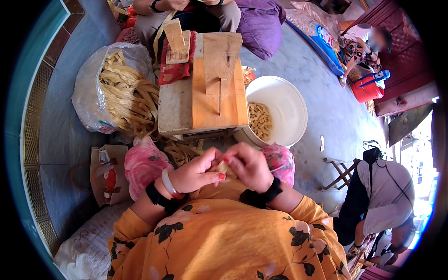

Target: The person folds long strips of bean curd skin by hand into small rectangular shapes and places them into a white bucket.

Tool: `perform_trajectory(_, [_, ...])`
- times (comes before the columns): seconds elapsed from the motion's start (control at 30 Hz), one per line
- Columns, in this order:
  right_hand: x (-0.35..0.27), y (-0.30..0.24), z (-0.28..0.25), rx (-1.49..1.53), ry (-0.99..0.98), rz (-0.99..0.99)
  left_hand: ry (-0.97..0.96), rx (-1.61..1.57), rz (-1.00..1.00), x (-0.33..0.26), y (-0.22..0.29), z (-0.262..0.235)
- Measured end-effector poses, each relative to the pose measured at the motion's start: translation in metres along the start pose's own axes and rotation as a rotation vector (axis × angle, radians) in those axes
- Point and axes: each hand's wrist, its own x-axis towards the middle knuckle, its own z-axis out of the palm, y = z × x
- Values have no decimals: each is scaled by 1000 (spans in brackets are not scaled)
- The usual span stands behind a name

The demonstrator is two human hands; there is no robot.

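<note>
My left hand (198,171) and my right hand (249,167) meet in front of my chest, fingers pinched together. Between them is a small pale-tan strip (223,167), folded or knotted; the fingers cover much of it. Similar long tan strips (123,88) spill out of a clear plastic bag (85,91) to the left. Short, curled tan pieces (260,122) lie in a white bucket (291,112), just beyond my right hand. More loose strips (184,153) hang or lie below the table, beyond my left hand.
A low table (175,109) ahead bears an upright wooden board (223,56) with a thin upright rod. Across it sits another person (186,5). A purple sack (261,28), a paper bag (108,179), a folding stool (343,172) and a bent-over person (389,196) are around.
</note>
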Motion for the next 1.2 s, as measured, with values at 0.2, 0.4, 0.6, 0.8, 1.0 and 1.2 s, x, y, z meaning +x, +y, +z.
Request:
perform_trajectory(0.2, [4, 29, -13, 1124, -309, 742, 373, 1130, 627, 9, 14, 20])
perform_trajectory(0.4, [5, -12, 2, -182, -107, 43, 530, 728, 459, 18, 2, 7])
perform_trajectory(0.6, [11, 3, -1, -322, 94, -238, 123, -261, 69, 14, -9, -18])
perform_trajectory(0.8, [12, -9, 0, -299, -15, -261, 201, -198, 260, 8, -12, -12])
perform_trajectory(1.0, [11, -27, -9, 486, -219, 624, 269, 111, 388, 3, -12, -12])
perform_trajectory(1.2, [9, -16, 4, -313, -149, -119, 434, 326, 367, 2, 4, 0])
